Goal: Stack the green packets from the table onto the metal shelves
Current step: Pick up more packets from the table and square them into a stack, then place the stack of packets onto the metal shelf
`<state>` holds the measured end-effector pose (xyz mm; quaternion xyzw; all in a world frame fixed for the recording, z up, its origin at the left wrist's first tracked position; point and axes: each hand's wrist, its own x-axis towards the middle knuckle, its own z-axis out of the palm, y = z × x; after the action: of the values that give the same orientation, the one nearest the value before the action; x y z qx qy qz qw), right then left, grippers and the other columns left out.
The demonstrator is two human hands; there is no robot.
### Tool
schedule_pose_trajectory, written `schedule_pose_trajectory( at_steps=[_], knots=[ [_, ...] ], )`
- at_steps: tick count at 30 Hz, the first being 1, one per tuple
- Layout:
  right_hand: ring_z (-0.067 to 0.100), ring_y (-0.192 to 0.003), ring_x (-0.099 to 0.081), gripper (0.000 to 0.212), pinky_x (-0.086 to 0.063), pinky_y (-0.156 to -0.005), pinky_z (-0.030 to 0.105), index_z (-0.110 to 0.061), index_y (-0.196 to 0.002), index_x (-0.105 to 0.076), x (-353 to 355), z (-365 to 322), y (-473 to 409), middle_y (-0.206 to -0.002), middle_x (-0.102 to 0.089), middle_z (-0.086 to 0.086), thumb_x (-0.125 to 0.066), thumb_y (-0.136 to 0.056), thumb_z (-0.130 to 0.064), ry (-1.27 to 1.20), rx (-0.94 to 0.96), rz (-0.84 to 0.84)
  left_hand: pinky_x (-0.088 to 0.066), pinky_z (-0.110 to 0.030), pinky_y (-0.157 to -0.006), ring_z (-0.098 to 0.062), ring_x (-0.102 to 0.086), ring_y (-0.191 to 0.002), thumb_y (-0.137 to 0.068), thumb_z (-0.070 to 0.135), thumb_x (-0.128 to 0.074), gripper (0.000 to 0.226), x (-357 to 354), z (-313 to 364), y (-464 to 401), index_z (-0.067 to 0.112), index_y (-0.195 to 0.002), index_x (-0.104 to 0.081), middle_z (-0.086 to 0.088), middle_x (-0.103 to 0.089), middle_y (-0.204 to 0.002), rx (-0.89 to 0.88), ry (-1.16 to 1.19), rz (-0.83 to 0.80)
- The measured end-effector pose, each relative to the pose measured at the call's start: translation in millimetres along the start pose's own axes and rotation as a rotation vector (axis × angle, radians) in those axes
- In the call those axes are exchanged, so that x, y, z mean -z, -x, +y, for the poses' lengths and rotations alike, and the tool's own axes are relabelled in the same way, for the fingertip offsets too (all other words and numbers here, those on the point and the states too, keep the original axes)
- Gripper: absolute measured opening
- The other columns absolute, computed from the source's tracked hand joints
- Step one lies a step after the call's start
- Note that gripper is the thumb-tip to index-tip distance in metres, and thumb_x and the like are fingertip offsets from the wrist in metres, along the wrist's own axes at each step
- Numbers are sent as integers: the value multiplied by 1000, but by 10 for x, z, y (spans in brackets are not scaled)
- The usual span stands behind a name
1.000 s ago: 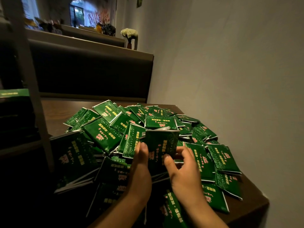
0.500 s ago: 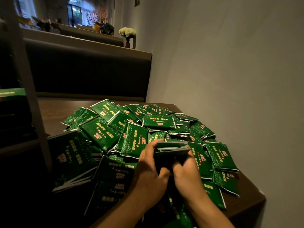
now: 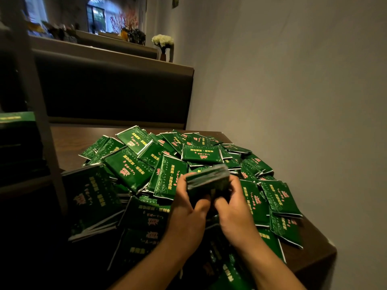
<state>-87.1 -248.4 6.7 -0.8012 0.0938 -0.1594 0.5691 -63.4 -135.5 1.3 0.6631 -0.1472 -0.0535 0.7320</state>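
A big heap of green packets (image 3: 167, 164) with pink and yellow print covers the dark wooden table (image 3: 69, 143). Above the heap's near side, both hands grip a small bundle of green packets (image 3: 207, 177), held edge-up and slightly blurred. My left hand (image 3: 188, 208) curls around the bundle's left side and my right hand (image 3: 232, 208) around its right side. The metal shelf (image 3: 27, 181) stands at the left with a dark stack of green packets (image 3: 16, 120) on it.
A grey shelf upright (image 3: 39, 114) rises at the left edge of the table. A dark padded bench back (image 3: 117, 91) stands behind the table, topped by a ledge with white flowers (image 3: 163, 41). A plain wall (image 3: 293, 101) closes the right side.
The bundle was upright with its face toward me, then tipped so its edges face up. Both hands closed tighter around it and lifted it slightly.
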Motion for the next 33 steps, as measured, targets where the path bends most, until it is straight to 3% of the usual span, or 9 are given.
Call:
schedule_pose_trajectory(
  at_steps=[5,9,11,15,19,22,26,29,33],
  knots=[
    [-7,-98,-59,43,-50,-72,13,-41,-132,-37,15,-211,30,-128,-50,-11,-57,-95,-30,-21,31,17,-50,-16,-51,-3,-68,-74,-91,12,-59,24,73,148,-84,23,-112,-55,-1,-69,-96,82,288,193],
    [3,-109,-51,44,-43,-80,21,-44,-132,-35,-36,-402,83,-123,-48,-15,-57,-94,-39,-95,-3,66,-53,-28,-58,-20,-71,-82,-87,15,-63,14,127,202,-95,14,-101,-62,-6,-71,-92,196,483,234],
    [9,-116,-45,44,-39,-90,29,-45,-132,-36,-55,-476,96,-127,-43,-10,-57,-94,-39,-159,-3,49,-52,-28,-62,-18,-69,-86,-89,14,-61,13,170,310,-28,16,-102,-64,-4,-71,-94,232,512,231],
    [19,-127,-43,49,-38,-105,46,-57,-127,-31,-146,-647,203,-139,-41,-2,-59,-92,-37,-210,33,-24,-44,-14,-39,-7,-66,-59,-91,12,-58,21,322,574,154,6,-112,-62,-6,-66,-85,245,541,301],
    [0,-116,-39,49,-37,-91,24,-49,-134,-34,-321,-867,343,-128,-41,-18,-57,-93,-40,-117,139,-107,-49,-24,-56,-16,-70,-78,-83,25,-65,34,602,808,336,8,-113,-64,-9,-74,-92,274,543,403],
    [-11,-91,-52,31,-43,-64,9,-47,-122,-49,-494,-1017,405,-110,-51,-27,-56,-95,-33,-128,147,-171,-49,-24,-54,-16,-71,-67,-85,24,-64,23,814,986,520,8,-100,-67,-6,-75,-79,249,553,472],
    [9,-100,-66,27,-57,-85,28,-40,-118,-55,-829,-1290,528,-119,-62,-7,-59,-94,-28,-220,163,-304,-48,-29,-59,-10,-69,-55,-87,21,-62,16,1148,1251,834,11,-79,-70,-4,-74,-70,194,548,575],
    [11,-97,-69,26,-57,-86,33,-29,-119,-58,-1174,-1515,593,-113,-68,-2,-61,-94,-22,-283,194,-396,-49,-29,-63,-9,-69,-55,-87,19,-62,14,1467,1417,1037,11,-77,-69,-4,-73,-68,121,569,681],
    [26,-96,-69,18,-57,-87,48,-25,-108,-63,-1789,-1797,579,-111,-67,11,-64,-91,-20,-350,135,-481,-49,-28,-65,-18,-69,-76,-90,23,-60,15,1910,1603,1171,11,-96,-66,-7,-73,-83,60,612,811]
  ],
)
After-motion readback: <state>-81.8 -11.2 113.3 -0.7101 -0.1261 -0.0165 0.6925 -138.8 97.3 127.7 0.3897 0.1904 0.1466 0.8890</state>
